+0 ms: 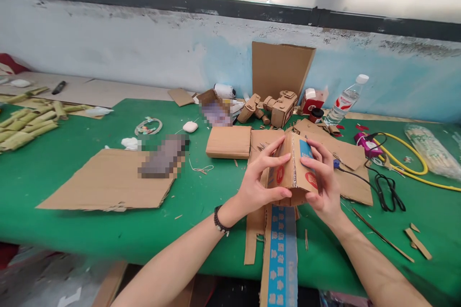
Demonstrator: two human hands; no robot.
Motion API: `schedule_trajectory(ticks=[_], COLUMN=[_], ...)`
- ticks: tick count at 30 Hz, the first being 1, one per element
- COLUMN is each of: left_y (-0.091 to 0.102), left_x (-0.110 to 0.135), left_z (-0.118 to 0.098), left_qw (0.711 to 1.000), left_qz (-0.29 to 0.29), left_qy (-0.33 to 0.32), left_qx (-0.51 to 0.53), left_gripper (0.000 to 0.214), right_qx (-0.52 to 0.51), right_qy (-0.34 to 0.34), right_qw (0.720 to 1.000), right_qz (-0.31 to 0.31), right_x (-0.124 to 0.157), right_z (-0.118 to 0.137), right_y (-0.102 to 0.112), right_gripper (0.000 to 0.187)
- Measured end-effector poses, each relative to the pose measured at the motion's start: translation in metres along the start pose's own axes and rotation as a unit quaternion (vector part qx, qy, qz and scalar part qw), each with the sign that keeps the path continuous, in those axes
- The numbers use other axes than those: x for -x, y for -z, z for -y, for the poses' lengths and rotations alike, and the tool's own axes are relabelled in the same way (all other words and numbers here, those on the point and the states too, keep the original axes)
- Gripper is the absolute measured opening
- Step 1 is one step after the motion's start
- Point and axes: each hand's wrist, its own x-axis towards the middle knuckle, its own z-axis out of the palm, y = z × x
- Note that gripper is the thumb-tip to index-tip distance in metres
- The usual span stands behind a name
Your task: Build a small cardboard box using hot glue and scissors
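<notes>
A small folded cardboard piece [293, 165] with red and blue print is held up over the green table [108, 230] between both hands. My left hand [259, 180] grips its left side, thumb underneath and fingers curled over the top. My right hand [324, 180] clasps its right side, fingers pressed on the printed face. A beaded bracelet sits on my left wrist. Below the hands a long printed cardboard strip [280, 254] hangs over the table's front edge.
A large flat cardboard sheet [104, 182] lies at left, a cardboard block [228, 141] in the middle. Behind stand a cardboard robot model [281, 105], an upright board [279, 69], a red cup [310, 100] and a water bottle [344, 100]. Right: yellow and black cables [392, 172], cardboard scraps. Far left: green bamboo-like pieces [29, 122].
</notes>
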Motion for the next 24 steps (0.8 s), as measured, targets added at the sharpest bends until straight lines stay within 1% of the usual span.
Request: schedule_trajectory(ticks=[10, 24], left_y=[0.0034, 0.0068], left_x=[0.0004, 0.0025], left_z=[0.0021, 0.0060], left_qw=[1.000, 0.999], left_qz=[0.008, 0.023], left_qy=[-0.004, -0.004], left_qx=[-0.008, -0.037], left_gripper=[0.074, 0.072], right_qx=[-0.015, -0.005], right_qy=[-0.011, -0.010], right_qw=[1.000, 1.000], right_qz=[-0.001, -0.013], right_x=[0.0011, 0.0042], right_z=[0.0033, -0.0016], right_y=[-0.0013, -0.0048], right_gripper=[0.050, 0.047])
